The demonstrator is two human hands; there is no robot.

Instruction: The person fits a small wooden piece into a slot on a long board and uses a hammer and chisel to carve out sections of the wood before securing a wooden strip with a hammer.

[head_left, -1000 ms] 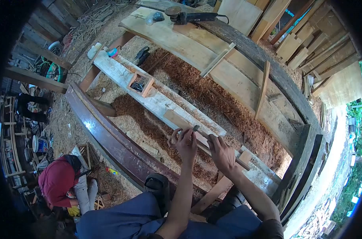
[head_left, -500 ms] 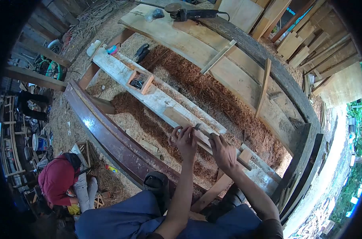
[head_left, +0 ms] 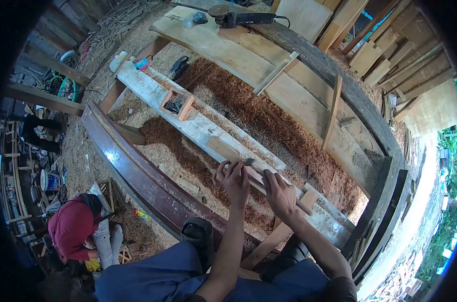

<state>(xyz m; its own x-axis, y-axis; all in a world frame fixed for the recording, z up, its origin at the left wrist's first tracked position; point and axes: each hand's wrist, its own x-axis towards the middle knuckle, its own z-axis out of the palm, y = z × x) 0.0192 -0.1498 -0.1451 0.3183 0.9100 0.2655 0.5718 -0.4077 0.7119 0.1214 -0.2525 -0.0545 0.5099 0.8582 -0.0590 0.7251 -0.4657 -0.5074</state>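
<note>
At your far left a co-worker point(head_left: 75, 229) bends low, well apart from your plank point(head_left: 153, 95). A white bottle point(head_left: 118, 61) sits at the plank's left end; farther right, the open wooden box point(head_left: 177, 104) stands between its long edges, probably to keep the small metal pieces together within reach. Your left hand point(head_left: 234, 181) is at the metal head of a handled tool point(head_left: 249, 162), perhaps steadying it, fingers curled, forearm rising from your lap; whether it grips, you cannot tell. Your right hand point(head_left: 280, 195) grasps the shaft over the plank's near edge, likely to control its angle, knuckles up, forearm slanting in from the lower right.
</note>
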